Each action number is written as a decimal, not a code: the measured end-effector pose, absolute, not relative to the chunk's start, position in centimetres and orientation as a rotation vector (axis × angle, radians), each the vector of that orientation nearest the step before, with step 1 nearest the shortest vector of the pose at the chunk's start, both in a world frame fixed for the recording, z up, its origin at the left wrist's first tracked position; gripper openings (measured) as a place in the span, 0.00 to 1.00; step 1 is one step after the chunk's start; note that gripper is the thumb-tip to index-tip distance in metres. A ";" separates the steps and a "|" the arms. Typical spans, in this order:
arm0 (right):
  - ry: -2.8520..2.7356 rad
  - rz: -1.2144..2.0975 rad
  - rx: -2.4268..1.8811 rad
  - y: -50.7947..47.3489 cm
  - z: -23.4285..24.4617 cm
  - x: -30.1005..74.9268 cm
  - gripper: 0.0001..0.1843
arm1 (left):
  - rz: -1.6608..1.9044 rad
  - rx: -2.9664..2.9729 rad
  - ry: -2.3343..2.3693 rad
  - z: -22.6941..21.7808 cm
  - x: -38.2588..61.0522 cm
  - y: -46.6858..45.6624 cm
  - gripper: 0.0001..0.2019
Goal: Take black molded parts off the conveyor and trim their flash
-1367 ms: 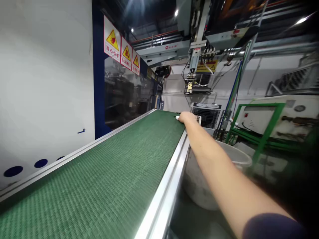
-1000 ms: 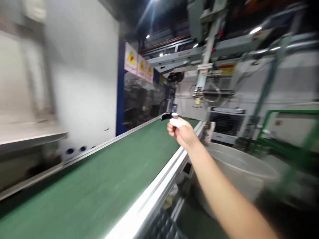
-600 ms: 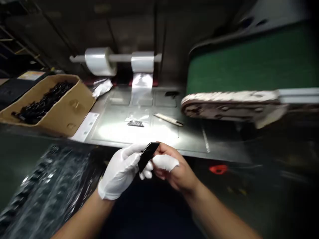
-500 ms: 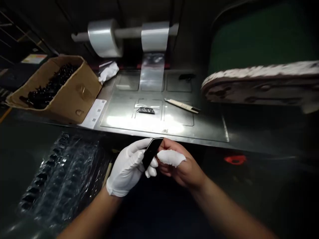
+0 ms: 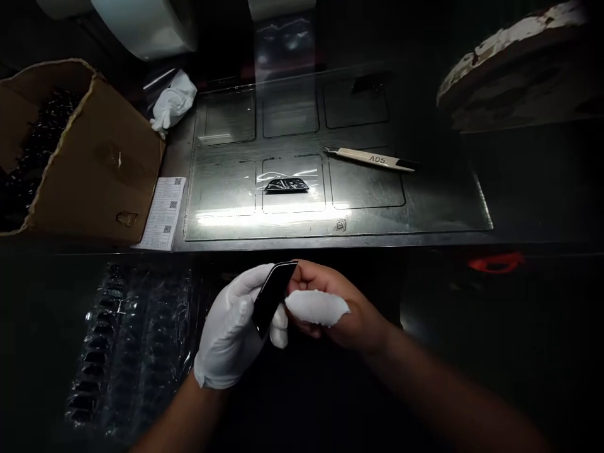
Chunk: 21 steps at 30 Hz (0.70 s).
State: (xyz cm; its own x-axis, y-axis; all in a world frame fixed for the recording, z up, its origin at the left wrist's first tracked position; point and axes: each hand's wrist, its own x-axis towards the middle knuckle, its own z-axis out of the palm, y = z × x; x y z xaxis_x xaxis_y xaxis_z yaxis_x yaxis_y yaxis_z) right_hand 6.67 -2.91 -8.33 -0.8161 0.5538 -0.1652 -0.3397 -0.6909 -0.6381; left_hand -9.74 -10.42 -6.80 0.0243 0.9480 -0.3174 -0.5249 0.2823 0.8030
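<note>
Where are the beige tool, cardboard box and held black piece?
Beige tool (image 5: 370, 158), head view: its handle.
Cardboard box (image 5: 101, 173), head view: its side wall.
Held black piece (image 5: 273, 293), head view: flat face.

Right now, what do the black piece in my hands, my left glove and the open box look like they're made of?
Black piece: probably glossy plastic, judging by the bright line along its edge, though glass isn't ruled out.
Left glove: apparently thin, matt white fabric, from its soft creases.
Open box: most likely cardboard, dull brown with a rough, pale rim.
</note>
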 end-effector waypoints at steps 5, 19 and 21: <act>-0.763 2.432 -0.687 -2.9 -9.0 6.4 0.14 | 1.205 0.521 0.924 -8.2 -10.2 -9.2 0.28; -0.860 2.379 -0.827 -3.3 -8.9 5.3 0.13 | 1.183 0.492 0.940 -7.8 -12.0 -10.0 0.28; -0.868 2.372 -0.837 -3.3 -8.9 5.0 0.15 | 1.134 0.508 1.099 -7.2 -12.7 -10.0 0.26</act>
